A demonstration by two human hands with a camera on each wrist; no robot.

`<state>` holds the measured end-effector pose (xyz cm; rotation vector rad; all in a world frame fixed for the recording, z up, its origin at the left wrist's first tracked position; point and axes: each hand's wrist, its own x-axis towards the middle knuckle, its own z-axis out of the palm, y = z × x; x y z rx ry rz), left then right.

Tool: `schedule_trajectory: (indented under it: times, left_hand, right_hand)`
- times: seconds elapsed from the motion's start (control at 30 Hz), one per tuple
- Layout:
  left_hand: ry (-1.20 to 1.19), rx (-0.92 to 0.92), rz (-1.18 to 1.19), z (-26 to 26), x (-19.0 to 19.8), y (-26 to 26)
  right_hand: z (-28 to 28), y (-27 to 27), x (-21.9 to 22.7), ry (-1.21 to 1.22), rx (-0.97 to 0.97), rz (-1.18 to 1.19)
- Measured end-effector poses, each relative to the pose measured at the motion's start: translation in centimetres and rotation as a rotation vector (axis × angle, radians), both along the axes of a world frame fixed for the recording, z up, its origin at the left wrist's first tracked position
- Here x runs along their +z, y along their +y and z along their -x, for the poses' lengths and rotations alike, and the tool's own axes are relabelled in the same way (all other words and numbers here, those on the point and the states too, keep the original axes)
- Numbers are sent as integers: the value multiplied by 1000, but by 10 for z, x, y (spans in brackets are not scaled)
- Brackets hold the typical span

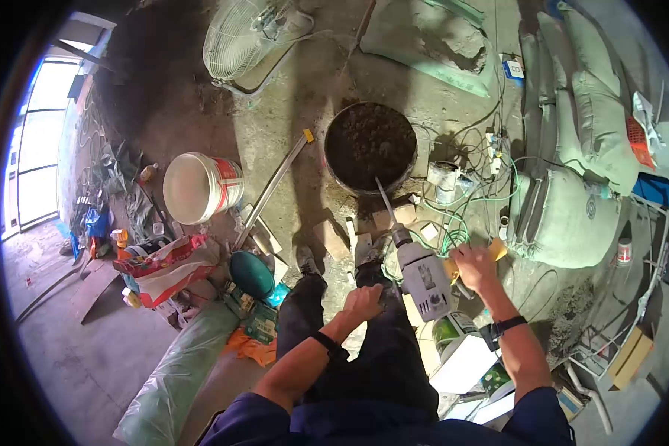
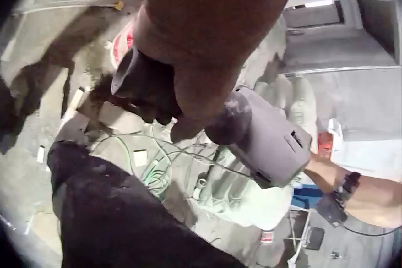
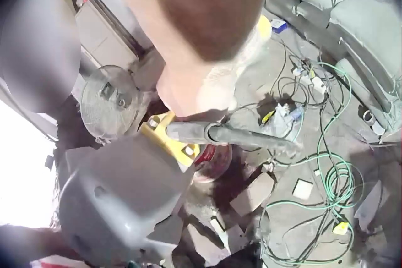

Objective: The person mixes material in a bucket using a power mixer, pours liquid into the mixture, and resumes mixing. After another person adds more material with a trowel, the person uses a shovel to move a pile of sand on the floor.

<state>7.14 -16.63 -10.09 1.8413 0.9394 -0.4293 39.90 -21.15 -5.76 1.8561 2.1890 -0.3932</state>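
Note:
A grey power drill [image 1: 426, 281] slants between my hands, its long mixing rod [image 1: 384, 199] reaching into a round bucket [image 1: 328, 160]. Dark, lumpy wet mix [image 1: 370, 141] lies in that bucket, covering the rod's far end. On one side of the drill, my left hand [image 1: 363, 303] grips a dark side handle [image 2: 147, 89], fingers curled round it. My right hand [image 1: 473, 266] holds the drill's other side, by a yellow part [image 1: 502, 251]. In the right wrist view that hand [image 3: 201, 86] wraps close over the yellow piece and a grey bar [image 3: 220, 135].
A white bucket [image 1: 193, 189] and a long straightedge [image 1: 275, 186] lie left of the mix. Green cable [image 1: 457, 234] coils on the floor at right, near stacked sacks [image 1: 572, 215]. Brick pieces [image 1: 331, 239] lie by the feet. A fan [image 1: 238, 37] stands at the back.

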Motion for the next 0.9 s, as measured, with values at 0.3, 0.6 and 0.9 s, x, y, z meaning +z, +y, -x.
schedule_trajectory:
  times: [0.3, 0.6, 0.9]
  left_hand:
    - [-91, 98, 81, 8, -19, -12]
    - [-253, 21, 347, 40, -31, 2]
    - [-158, 376, 309, 218, -168, 115]
  right_hand:
    - [8, 21, 15, 13, 7, 24]
    - [23, 26, 7, -101, 0, 204]
    - [32, 68, 24, -388, 166, 515]
